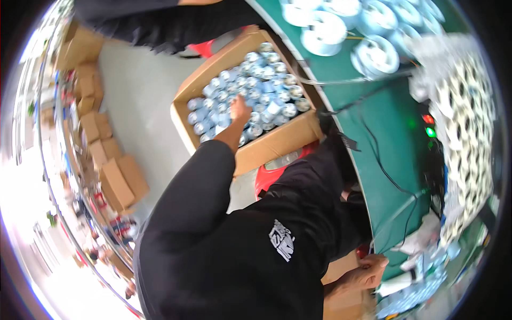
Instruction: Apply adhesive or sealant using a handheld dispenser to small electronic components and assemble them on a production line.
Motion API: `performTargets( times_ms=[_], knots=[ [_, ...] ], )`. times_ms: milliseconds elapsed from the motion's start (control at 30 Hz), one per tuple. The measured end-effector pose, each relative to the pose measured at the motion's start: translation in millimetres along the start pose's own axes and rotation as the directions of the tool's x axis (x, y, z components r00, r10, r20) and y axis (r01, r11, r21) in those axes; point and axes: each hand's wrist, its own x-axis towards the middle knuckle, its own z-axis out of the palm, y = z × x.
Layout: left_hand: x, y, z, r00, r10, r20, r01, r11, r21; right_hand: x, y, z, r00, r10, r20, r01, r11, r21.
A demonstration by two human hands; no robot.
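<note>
My left hand [240,110] reaches down into an open cardboard box [277,140] packed with light-blue cylindrical parts [275,106] that have pale, round ends. Its fingers are drawn together among the parts. What they grip, if anything, is hidden. At the edge of the green table, on the lower right, my right hand [371,271] is curled closed. I cannot make out what it holds. Close beside it lie a white roll-shaped piece [396,283] and a pile of light-blue items [413,298].
Light-blue spools [323,33] crowd the far end of the green table [381,154]. A black cable [376,154] crosses it beside a white latticed stack [469,144]. Under the box is a red stool [265,178]. Another person's dark-clothed leg [176,26] is at the top; cartons [120,181] line the left.
</note>
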Motion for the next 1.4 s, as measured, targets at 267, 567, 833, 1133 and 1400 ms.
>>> performTargets(
  times_ms=[267, 567, 833, 1133, 1400],
  knots=[
    [44, -76, 27, 0.926, 0.333, 0.179, -0.358, 0.924, 0.135, 11, -1, -7, 0.998, -0.048, 0.030, 0.044, 0.992, 0.120],
    [-5, 5, -31, 0.844, 0.537, -0.003, -0.536, 0.842, 0.057, 58, 38, -93, 0.935, 0.026, -0.354, -0.157, 0.925, -0.347],
    [-263, 192, -213, 0.152, 0.658, 0.737, -0.681, 0.611, -0.404, 150, 80, -130, 0.960, -0.181, -0.214, -0.135, 0.370, -0.919],
    [-439, 322, -260, -0.090, 0.996, -0.030, -0.651, -0.082, -0.755, 135, 70, -120, 0.740, -0.613, -0.276, 0.341, 0.696, -0.632],
    [-454, 366, -257, -0.230, 0.964, -0.136, -0.690, -0.260, -0.676, 91, 22, -119, 0.607, -0.792, -0.070, 0.771, 0.608, -0.192]
  ],
)
